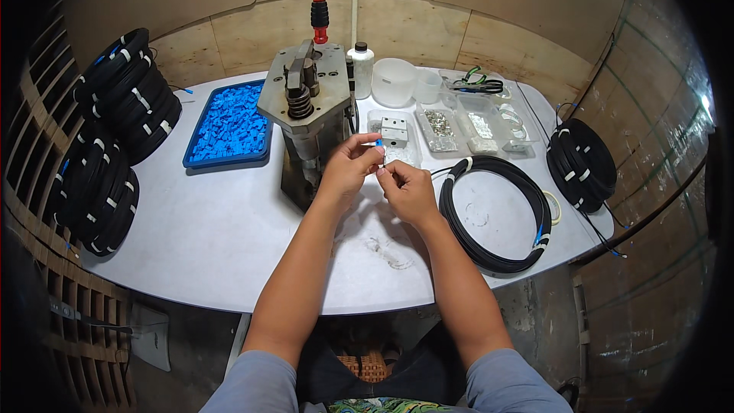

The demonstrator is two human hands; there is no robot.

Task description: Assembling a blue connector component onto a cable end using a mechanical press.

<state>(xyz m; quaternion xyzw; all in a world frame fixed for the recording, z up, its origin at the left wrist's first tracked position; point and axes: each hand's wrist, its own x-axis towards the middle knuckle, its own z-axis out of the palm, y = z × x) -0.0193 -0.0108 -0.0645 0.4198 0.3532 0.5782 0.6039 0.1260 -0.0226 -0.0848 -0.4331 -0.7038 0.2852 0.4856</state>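
Note:
Above the middle of the table, my two hands are close together. Between the thumb and forefinger of my left hand [350, 168] is a small blue connector piece [379, 142]. My right hand [408, 191] is closed in a pinch just below and right of it, its fingertips almost meeting the left ones. A black cable [441, 171] runs from the coil [453, 218] on the right toward my right hand; the fingers hide its end. Just behind the hands stands a small metal block [394, 129] in a clear tray.
Left of my hands rises a metal press [306, 118] with a red-black handle. Beyond it lies a tray of blue pieces [228, 124]. Clear boxes of small metal parts [440, 128], a bottle [361, 76], tubs and pliers [475, 80] stand behind. Cable coils [126, 99] flank the table.

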